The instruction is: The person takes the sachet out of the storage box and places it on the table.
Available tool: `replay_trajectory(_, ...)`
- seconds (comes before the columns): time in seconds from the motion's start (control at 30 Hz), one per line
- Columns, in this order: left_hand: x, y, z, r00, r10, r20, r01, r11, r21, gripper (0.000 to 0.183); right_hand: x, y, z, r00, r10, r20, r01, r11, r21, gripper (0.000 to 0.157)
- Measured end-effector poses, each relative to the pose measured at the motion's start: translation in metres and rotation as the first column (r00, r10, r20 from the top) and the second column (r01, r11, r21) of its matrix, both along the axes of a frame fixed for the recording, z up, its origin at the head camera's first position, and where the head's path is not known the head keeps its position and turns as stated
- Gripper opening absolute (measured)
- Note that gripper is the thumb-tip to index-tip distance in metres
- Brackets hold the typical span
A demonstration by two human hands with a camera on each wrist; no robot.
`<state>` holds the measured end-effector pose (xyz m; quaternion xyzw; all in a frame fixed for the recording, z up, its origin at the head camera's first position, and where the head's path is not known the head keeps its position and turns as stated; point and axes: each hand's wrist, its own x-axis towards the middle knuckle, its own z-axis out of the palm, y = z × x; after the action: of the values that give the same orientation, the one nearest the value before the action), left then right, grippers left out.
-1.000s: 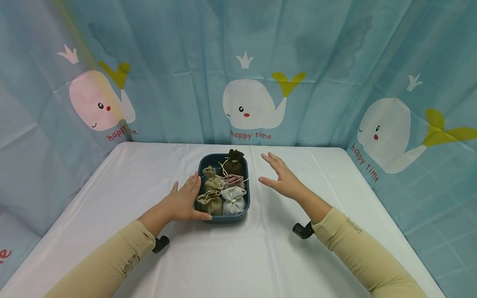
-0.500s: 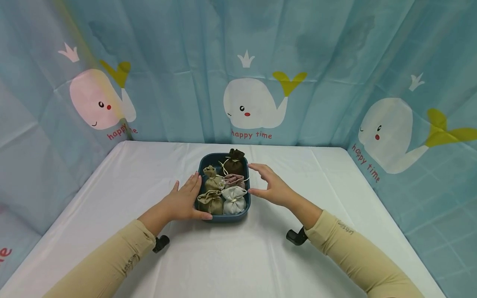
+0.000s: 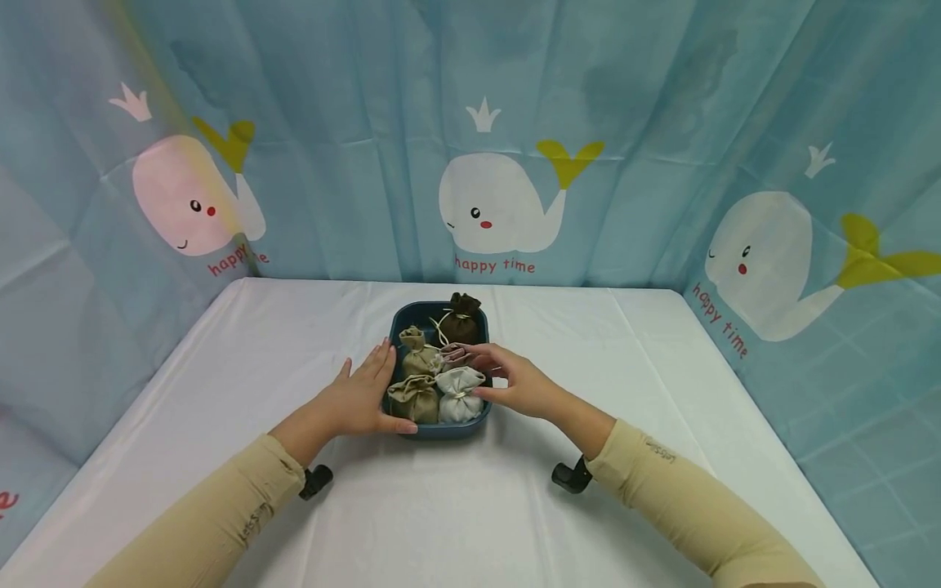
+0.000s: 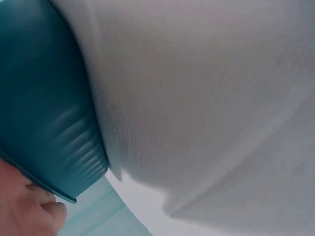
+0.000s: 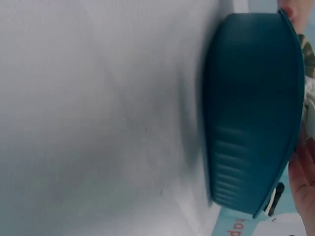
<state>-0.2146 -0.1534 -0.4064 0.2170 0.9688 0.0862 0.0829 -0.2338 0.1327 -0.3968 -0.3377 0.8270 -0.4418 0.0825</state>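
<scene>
A dark blue plastic box (image 3: 450, 430) stands on the white table, holding several small drawstring pouches. My left hand (image 3: 360, 398) rests against its left side with straight fingers, the thumb along the near rim. Reaching over the right rim is my right hand (image 3: 524, 387). Its fingers are at the mauve pouch (image 3: 454, 356) and its thumb is beside the white pouch (image 3: 461, 394); neither is visibly gripped. A dark brown pouch (image 3: 460, 327) sits at the back. Two olive pouches lie on the left, the nearer one (image 3: 414, 399) in the front corner. Parts of the mauve pouch are hidden by fingers.
White cloth covers the table (image 3: 625, 367) around the box. A blue curtain (image 3: 353, 163) printed with whales hangs behind and along both sides. Dark wrist-camera mounts show below each forearm, such as the right mount (image 3: 572, 475).
My right hand has moved left and slightly down from beside the box, first to its right rim and now over the pouches. My left hand and the box stay in place.
</scene>
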Motion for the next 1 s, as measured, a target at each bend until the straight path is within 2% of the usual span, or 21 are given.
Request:
replay_trajectory(0.17, -0.001, 0.000, -0.001, 1.000, -0.001, 0.000, 0.001, 1.000, 0.007, 0.129, 0.001, -0.006, -0.002, 1.000, 0.000, 0.005, 0.000, 1.000, 0.015, 0.047)
replay_trajectory(0.4, -0.001, 0.001, -0.001, 1.000, -0.001, 0.006, 0.001, 1.000, 0.014, 0.130, 0.003, -0.011, -0.005, 0.999, -0.011, -0.031, 0.012, 0.998, 0.056, 0.048)
replay_trajectory(0.67, -0.003, -0.001, -0.006, 1.000, -0.005, 0.002, 0.005, 1.000, 0.012, 0.131, 0.005, -0.012, -0.009, 0.997, -0.035, -0.070, 0.040, 0.997, 0.071, 0.020)
replay_trajectory(0.87, -0.004, -0.001, -0.006, 1.000, -0.005, 0.009, 0.005, 1.000, 0.014, 0.132, 0.005, -0.014, -0.009, 0.992, -0.070, -0.106, 0.077, 0.994, 0.071, 0.013)
replay_trajectory(1.0, -0.003, -0.001, -0.006, 1.000, -0.003, 0.011, 0.003, 1.000, 0.016, 0.132, 0.005, -0.016, -0.008, 0.991, -0.109, -0.081, 0.114, 0.992, 0.059, 0.009)
